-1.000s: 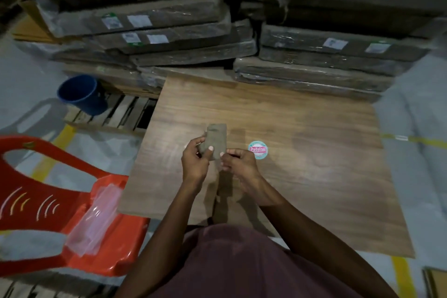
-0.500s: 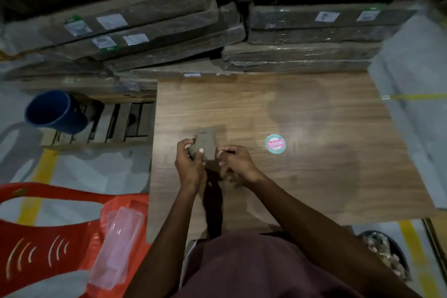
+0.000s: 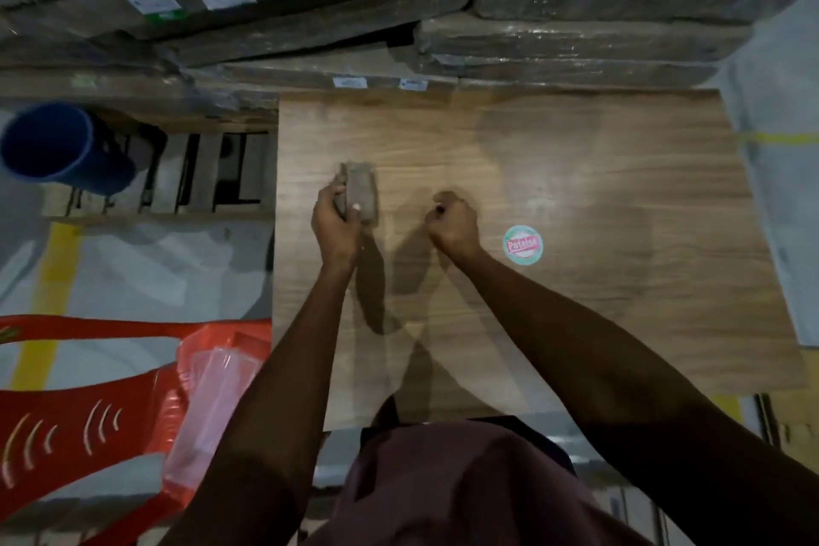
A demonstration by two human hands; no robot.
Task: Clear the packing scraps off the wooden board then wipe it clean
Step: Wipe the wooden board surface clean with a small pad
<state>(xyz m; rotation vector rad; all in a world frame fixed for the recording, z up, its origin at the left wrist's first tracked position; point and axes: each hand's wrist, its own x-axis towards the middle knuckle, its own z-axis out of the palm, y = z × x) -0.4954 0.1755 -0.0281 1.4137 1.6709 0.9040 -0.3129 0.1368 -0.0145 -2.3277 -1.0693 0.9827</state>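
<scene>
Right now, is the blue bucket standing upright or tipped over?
Tipped over: the blue bucket lies on its side by the wooden pallet, its open mouth facing left.

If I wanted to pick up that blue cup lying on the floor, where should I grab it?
Probably by the rim. The blue cup lies on its side with its open mouth turned left and toward the camera, so come from the left: thumb inside, fingers over the outer wall. Its base points right toward the wooden pallet, which likely crowds a grab from there.
</scene>
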